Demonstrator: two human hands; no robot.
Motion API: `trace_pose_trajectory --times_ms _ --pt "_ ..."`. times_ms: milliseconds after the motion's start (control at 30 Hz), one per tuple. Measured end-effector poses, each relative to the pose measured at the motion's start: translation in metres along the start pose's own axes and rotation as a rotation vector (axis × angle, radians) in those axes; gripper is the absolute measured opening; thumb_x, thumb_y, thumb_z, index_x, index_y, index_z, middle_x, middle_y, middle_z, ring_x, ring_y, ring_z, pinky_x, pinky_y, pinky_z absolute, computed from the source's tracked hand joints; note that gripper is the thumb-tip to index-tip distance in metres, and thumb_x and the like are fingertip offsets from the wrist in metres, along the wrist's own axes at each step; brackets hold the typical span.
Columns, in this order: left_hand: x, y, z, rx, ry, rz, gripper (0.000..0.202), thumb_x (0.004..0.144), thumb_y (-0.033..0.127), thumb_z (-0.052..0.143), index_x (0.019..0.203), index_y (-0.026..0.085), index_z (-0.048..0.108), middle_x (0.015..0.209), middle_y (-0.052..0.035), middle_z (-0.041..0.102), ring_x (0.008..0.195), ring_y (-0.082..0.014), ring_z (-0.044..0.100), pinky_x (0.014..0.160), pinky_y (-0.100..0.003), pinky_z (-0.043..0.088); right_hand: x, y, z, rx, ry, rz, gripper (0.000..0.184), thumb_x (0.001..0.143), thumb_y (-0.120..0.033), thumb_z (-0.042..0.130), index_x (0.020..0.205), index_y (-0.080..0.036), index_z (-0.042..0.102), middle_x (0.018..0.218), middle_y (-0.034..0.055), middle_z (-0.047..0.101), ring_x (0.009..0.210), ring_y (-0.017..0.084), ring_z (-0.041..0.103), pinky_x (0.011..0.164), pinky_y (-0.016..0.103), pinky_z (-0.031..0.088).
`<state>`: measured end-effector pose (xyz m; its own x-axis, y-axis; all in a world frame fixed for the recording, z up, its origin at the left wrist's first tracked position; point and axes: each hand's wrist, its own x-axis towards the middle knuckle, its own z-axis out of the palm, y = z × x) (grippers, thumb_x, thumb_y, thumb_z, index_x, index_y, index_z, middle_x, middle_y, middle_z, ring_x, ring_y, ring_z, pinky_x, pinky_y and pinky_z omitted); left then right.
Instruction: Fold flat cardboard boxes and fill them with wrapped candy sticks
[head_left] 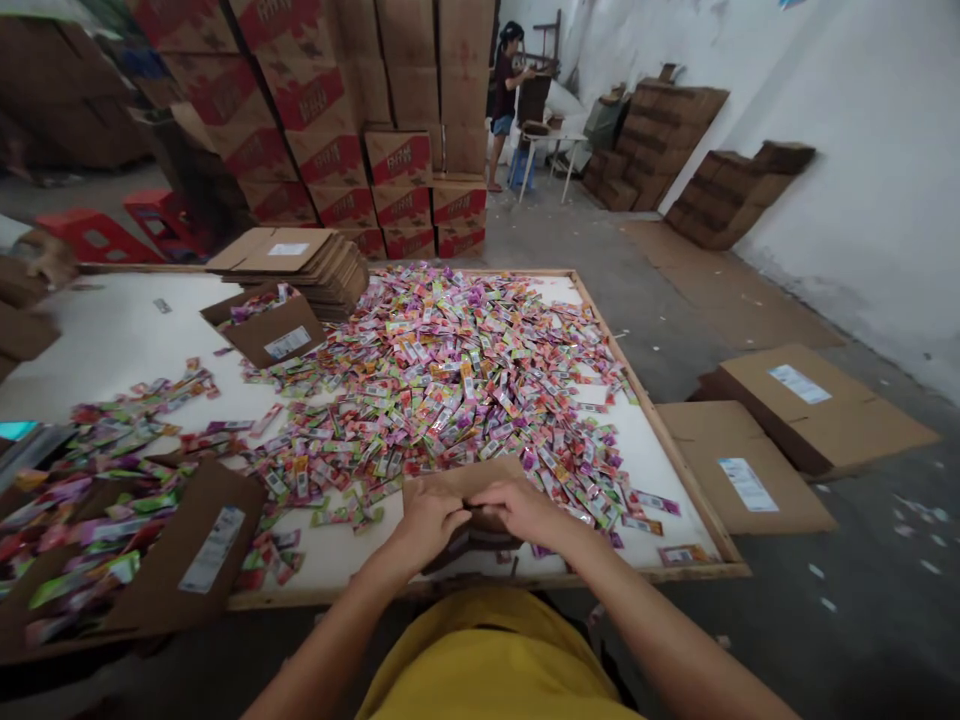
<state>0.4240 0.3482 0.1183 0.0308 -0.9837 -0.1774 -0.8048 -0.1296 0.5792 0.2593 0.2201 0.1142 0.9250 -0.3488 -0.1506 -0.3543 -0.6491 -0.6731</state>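
My left hand (429,518) and my right hand (525,508) meet at the near edge of a white table (112,340), both gripping a small brown cardboard box (459,478) by its flaps. The box sits right in front of me; its inside is hidden by my hands. Just beyond it spreads a big heap of colourful candy sachets (457,370) covering the middle of the table.
An open carton full of sachets (105,550) stands at the near left, another open carton (266,325) and a stack of flat cartons (300,258) farther back. Flat boxes (810,400) lie on the floor to the right. A person (506,100) stands by stacked cartons at the back.
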Motion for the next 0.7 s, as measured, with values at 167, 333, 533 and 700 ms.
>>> trace_pose_trajectory --times_ms 167,333,533,700 --pt "-0.011 -0.004 0.009 -0.017 -0.022 0.060 0.033 0.098 0.028 0.032 0.099 0.019 0.063 0.101 -0.0102 0.069 0.097 -0.0229 0.061 0.090 -0.036 0.044 -0.005 -0.010 0.006 -0.070 -0.087 0.072 0.024 0.091 -0.036 0.055 0.096 -0.026 0.076 0.089 0.0013 0.076 0.080 0.017 0.064 0.065 0.026 0.037" --pt "0.012 -0.020 0.010 0.062 -0.125 0.118 0.035 0.095 0.026 0.037 0.079 0.020 0.069 0.087 -0.0059 0.071 0.089 -0.0221 0.061 0.087 -0.036 0.041 0.015 0.000 0.007 -0.019 -0.203 0.152 0.015 0.086 -0.032 0.062 0.088 -0.026 0.075 0.082 -0.0053 0.073 0.075 0.013 0.061 0.063 0.022 0.038" --pt "0.015 -0.036 0.034 -0.003 0.098 0.176 0.019 0.091 0.022 0.051 0.085 0.021 0.070 0.088 -0.0041 0.070 0.096 -0.0215 0.058 0.093 -0.039 0.037 0.000 -0.015 0.018 -0.192 0.053 0.193 0.020 0.088 -0.020 0.052 0.100 -0.019 0.067 0.102 0.0084 0.068 0.098 0.023 0.058 0.082 0.034 0.041" --pt "0.007 -0.028 0.046 0.105 0.280 0.156 0.011 0.089 0.027 0.059 0.095 0.020 0.065 0.105 -0.0074 0.061 0.106 -0.0242 0.049 0.092 -0.040 0.039 -0.007 0.005 0.038 -0.149 0.167 0.110 0.011 0.084 -0.015 0.058 0.094 -0.019 0.061 0.098 0.0047 0.062 0.096 0.019 0.057 0.085 0.031 0.043"
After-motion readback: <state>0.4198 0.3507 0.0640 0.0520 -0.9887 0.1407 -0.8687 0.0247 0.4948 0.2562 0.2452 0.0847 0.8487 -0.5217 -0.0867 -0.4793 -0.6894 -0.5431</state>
